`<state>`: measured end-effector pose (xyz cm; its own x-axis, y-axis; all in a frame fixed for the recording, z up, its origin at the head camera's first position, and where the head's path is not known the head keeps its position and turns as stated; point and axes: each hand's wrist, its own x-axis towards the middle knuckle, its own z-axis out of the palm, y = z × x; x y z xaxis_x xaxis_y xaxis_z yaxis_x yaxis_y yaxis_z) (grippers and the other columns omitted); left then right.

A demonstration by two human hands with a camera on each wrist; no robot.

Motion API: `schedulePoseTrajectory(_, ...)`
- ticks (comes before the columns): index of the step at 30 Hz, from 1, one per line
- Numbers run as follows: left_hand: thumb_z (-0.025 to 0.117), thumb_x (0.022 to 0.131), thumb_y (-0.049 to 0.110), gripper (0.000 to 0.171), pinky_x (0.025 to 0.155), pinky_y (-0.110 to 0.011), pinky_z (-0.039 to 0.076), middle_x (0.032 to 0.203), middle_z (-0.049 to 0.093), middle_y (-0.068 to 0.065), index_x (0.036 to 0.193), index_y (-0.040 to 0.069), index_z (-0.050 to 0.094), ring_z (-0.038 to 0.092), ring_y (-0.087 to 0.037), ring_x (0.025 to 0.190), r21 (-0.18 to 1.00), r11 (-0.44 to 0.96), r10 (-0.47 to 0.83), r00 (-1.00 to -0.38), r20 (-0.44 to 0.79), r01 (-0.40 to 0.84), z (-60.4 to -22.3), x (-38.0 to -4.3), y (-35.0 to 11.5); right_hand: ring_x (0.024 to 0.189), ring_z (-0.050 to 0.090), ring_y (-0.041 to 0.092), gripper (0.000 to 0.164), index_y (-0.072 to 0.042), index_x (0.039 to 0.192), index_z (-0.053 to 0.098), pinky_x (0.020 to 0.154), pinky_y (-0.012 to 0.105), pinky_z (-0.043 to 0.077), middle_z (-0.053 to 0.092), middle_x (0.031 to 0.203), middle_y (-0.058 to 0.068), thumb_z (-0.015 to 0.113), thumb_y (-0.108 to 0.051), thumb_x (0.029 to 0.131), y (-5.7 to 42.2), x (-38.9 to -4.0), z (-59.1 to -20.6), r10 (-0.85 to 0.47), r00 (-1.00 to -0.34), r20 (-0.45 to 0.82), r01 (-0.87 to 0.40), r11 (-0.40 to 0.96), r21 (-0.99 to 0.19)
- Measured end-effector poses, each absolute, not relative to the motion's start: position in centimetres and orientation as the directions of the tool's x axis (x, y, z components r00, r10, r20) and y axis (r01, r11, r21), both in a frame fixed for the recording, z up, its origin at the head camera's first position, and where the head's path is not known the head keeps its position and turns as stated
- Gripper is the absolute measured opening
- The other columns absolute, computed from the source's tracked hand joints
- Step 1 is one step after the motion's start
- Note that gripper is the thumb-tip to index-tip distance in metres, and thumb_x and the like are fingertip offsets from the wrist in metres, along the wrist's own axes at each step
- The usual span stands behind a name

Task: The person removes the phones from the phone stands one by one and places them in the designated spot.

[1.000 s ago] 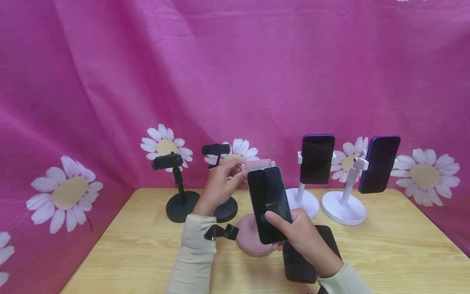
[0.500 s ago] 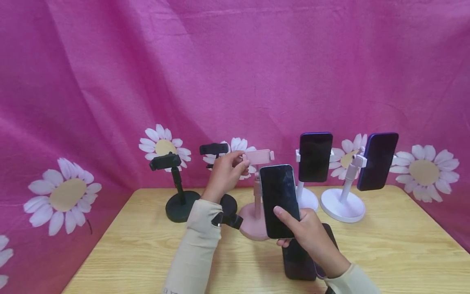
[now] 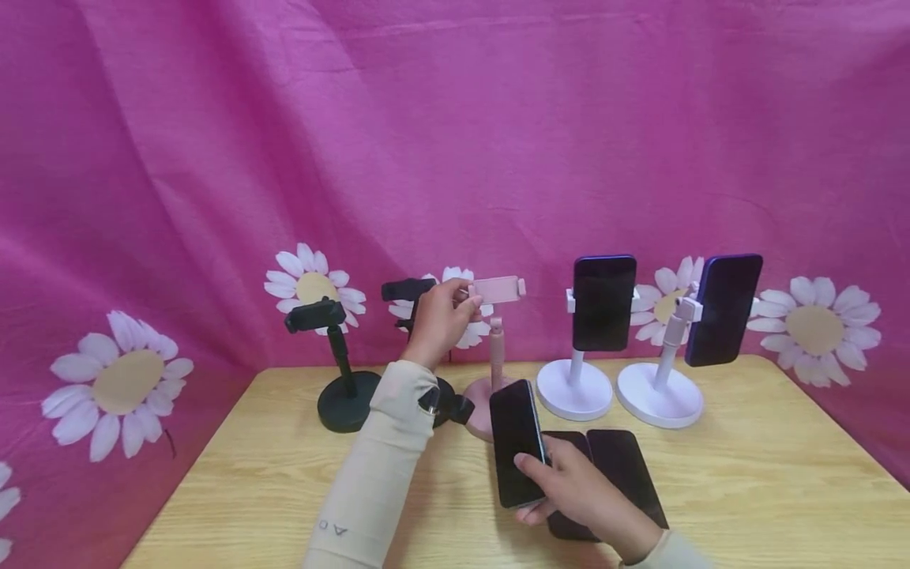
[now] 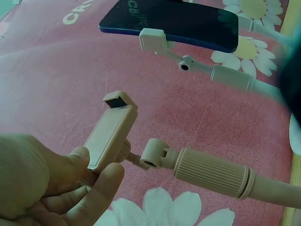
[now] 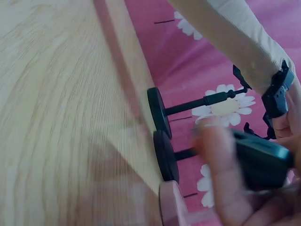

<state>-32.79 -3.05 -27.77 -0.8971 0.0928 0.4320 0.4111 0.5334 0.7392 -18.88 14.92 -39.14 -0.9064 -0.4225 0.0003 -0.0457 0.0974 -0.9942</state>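
Note:
My left hand [image 3: 442, 320] pinches the left end of the clamp [image 3: 499, 289] on a pink phone stand [image 3: 497, 356]. In the left wrist view, thumb and fingers grip the lower end of that clamp [image 4: 112, 132], whose other end jaw is bare. My right hand [image 3: 572, 482] holds a phone [image 3: 517, 442] with a dark screen, thumb across its front, low in front of the pink stand's base. The right wrist view catches the phone [image 5: 261, 160] edge-on and blurred in the right hand [image 5: 221, 174].
Two black phone stands [image 3: 346, 395] with bare clamps stand at the left. On the right, two white stands [image 3: 657, 393] hold upright phones [image 3: 604, 304]. Two dark phones [image 3: 626, 474] lie on the wooden table [image 3: 768, 482], partly under the right hand. A pink flowered cloth [image 3: 455, 142] hangs behind.
The right hand has drawn the phone down and away from the pink clamp, uncovering the stand. The left hand has kept its pinch while the clamp rose slightly and tipped back.

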Motion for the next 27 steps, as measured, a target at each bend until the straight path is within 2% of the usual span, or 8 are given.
schedulePoseTrajectory(3,0.064,0.093,0.012,0.028,0.070,-0.027,0.056,0.096,0.069,-0.011,0.118,0.002,0.063,0.072,-0.017,0.078,0.748,0.538,0.075,-0.906,0.417,0.388,-27.6,-33.2,-3.1,0.063,0.070,0.032,0.031,0.016,0.112,0.049,0.058,0.041,0.058,0.068,0.082,0.020,0.050,-0.013,0.099,14.3,-18.9,-39.7,-0.470,-0.880,-0.072,0.015,0.124,-0.992)
schedulePoseTrajectory(8,0.064,0.093,0.013,0.026,0.071,-0.026,0.055,0.097,0.070,-0.010,0.116,0.002,0.063,0.072,-0.017,0.079,0.738,0.561,0.059,-0.908,0.415,0.374,-27.4,-33.7,-2.8,0.063,0.070,0.030,0.027,0.013,0.108,0.053,0.058,0.036,0.058,0.065,0.079,0.018,0.051,-0.012,0.098,13.3,-18.4,-40.5,-0.444,-0.881,-0.166,0.071,0.224,-0.972)
schedulePoseTrajectory(12,0.064,0.093,0.013,0.026,0.075,-0.028,0.055,0.098,0.070,-0.010,0.116,0.002,0.062,0.072,-0.018,0.081,0.731,0.574,0.048,-0.906,0.420,0.369,-27.4,-33.9,-2.6,0.059,0.070,0.029,0.022,0.012,0.100,0.052,0.058,0.038,0.058,0.063,0.074,0.017,0.052,-0.010,0.097,12.8,-18.0,-41.2,-0.393,-0.909,-0.141,0.014,0.308,-0.951)
schedulePoseTrajectory(13,0.063,0.093,0.013,0.026,0.075,-0.028,0.055,0.097,0.070,-0.011,0.117,0.002,0.062,0.072,-0.018,0.081,0.733,0.571,0.046,-0.906,0.421,0.370,-27.5,-34.0,-2.6,0.058,0.069,0.029,0.023,0.013,0.104,0.050,0.061,0.040,0.058,0.063,0.077,0.018,0.053,-0.009,0.096,12.8,-18.0,-41.3,-0.374,-0.919,-0.123,-0.014,0.343,-0.939)
schedulePoseTrajectory(17,0.062,0.094,0.015,0.031,0.078,-0.031,0.053,0.095,0.071,-0.009,0.123,0.004,0.059,0.071,-0.018,0.080,0.709,0.593,0.056,-0.898,0.436,0.382,-27.6,-34.0,-2.5,0.072,0.069,0.029,0.053,0.013,0.129,0.035,0.077,0.049,0.054,0.065,0.084,0.020,0.063,-0.011,0.091,12.6,-18.0,-41.5,-0.287,-0.958,-0.006,-0.173,0.596,-0.784)
schedulePoseTrajectory(20,0.062,0.094,0.016,0.036,0.078,-0.034,0.052,0.092,0.072,-0.007,0.127,0.005,0.056,0.070,-0.017,0.081,0.676,0.624,0.071,-0.890,0.451,0.392,-27.8,-33.6,-2.6,0.073,0.064,0.025,0.073,0.005,0.143,0.028,0.072,0.050,0.052,0.064,0.076,0.012,0.070,-0.017,0.087,12.4,-17.9,-41.5,-0.261,-0.964,0.056,-0.236,0.737,-0.633)
schedulePoseTrajectory(23,0.062,0.092,0.015,0.042,0.076,-0.035,0.052,0.092,0.071,-0.007,0.132,0.005,0.052,0.068,-0.018,0.083,0.652,0.640,0.085,-0.881,0.466,0.407,-28.0,-33.2,-2.6,0.067,0.060,0.021,0.077,-0.001,0.144,0.035,0.069,0.049,0.052,0.061,0.069,0.007,0.075,-0.028,0.083,12.2,-17.7,-41.5,-0.278,-0.960,0.025,-0.243,0.788,-0.566)
schedulePoseTrajectory(27,0.061,0.091,0.014,0.050,0.077,-0.036,0.053,0.095,0.070,-0.009,0.137,0.005,0.046,0.069,-0.019,0.086,0.642,0.639,0.101,-0.873,0.476,0.424,-28.2,-32.6,-2.7,0.071,0.060,0.022,0.102,-0.001,0.146,0.035,0.068,0.050,0.053,0.060,0.072,0.006,0.078,-0.054,0.070,11.9,-17.5,-41.6,-0.279,-0.957,-0.083,-0.207,0.852,-0.481)
